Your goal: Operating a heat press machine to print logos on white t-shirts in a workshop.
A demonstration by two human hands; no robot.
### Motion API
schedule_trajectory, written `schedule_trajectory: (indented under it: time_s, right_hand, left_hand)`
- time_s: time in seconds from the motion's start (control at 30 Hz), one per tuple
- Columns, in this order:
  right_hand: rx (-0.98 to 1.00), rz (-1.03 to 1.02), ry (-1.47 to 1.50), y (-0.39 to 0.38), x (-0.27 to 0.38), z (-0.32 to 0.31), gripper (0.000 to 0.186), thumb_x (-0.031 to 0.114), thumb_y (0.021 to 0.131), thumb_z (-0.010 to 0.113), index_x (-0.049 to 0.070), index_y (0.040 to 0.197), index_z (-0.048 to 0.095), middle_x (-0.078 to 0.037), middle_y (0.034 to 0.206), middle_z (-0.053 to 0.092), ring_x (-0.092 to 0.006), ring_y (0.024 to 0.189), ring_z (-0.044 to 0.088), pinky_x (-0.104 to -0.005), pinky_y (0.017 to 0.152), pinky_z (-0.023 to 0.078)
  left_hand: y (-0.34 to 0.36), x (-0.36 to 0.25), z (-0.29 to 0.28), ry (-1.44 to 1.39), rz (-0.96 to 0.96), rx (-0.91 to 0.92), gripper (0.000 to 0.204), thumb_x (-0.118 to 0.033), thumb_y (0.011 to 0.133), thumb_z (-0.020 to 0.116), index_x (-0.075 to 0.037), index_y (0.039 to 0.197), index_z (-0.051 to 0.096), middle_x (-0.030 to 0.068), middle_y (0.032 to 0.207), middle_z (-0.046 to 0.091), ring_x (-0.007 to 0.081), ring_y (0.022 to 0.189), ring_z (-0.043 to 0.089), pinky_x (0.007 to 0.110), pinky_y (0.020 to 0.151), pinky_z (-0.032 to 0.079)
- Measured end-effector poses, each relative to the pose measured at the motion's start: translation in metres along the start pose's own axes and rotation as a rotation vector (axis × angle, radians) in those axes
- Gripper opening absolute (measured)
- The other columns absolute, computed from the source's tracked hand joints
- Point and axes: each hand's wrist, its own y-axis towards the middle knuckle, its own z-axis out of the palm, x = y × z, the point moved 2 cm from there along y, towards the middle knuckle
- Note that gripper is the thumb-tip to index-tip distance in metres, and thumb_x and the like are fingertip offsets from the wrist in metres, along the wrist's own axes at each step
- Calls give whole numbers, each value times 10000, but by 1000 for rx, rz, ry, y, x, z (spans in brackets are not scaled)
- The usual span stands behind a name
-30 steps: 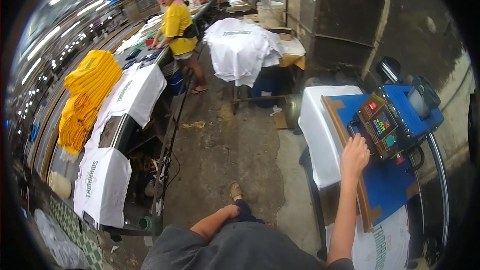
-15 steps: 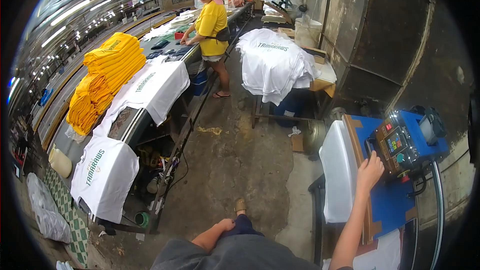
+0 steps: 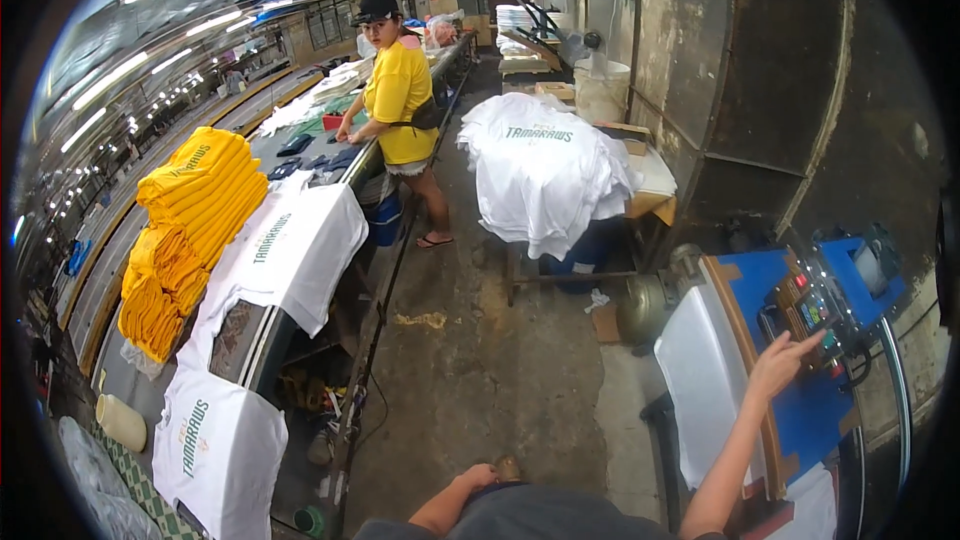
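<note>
Right hand (image 3: 783,368) at black boxy control panel (image 3: 806,304) on blue flat-plated press (image 3: 800,422), far right.
1 finger extended, likely for panel reach; others curled, nothing visibly grasped. Left hand (image 3: 480,477) low, curled; can't tell if holding.

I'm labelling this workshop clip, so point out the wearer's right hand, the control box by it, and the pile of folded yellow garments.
Right hand (image 3: 779,368): head view, back of the hand.
Control box (image 3: 808,312): head view, its button panel.
Yellow garments (image 3: 208,202): head view, middle of the taller stack.
</note>
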Motion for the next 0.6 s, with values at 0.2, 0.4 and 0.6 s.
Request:
schedule_trajectory:
  time_s: [0.2,0.4,0.6]
  right_hand:
    - [-79,27,-267,3,-4,6,655,252,977,426,-20,1452,65,-289,781,638,-433,703,626,-497,512,489]
    - [-13,91,-377,8,-8,3,655,235,973,424,-5,1455,51,-275,745,641,-429,709,632,-487,519,502]
    - [-176,56,-159,4,-19,-3,643,126,934,458,5,1450,95,-204,843,650,-351,728,674,-421,530,537]
  left_hand:
    - [-6,55,-31,-16,-183,-56,384,-298,831,502,-47,1080,653,187,1116,630,363,1062,581,428,897,459]
    - [-14,109,-39,51,-242,19,456,-406,861,482,-63,1111,647,191,1133,628,374,1069,577,428,893,454]
    - [-10,108,-15,-81,-284,-36,464,-411,840,516,-53,1104,648,196,1116,632,378,1047,583,437,878,453]
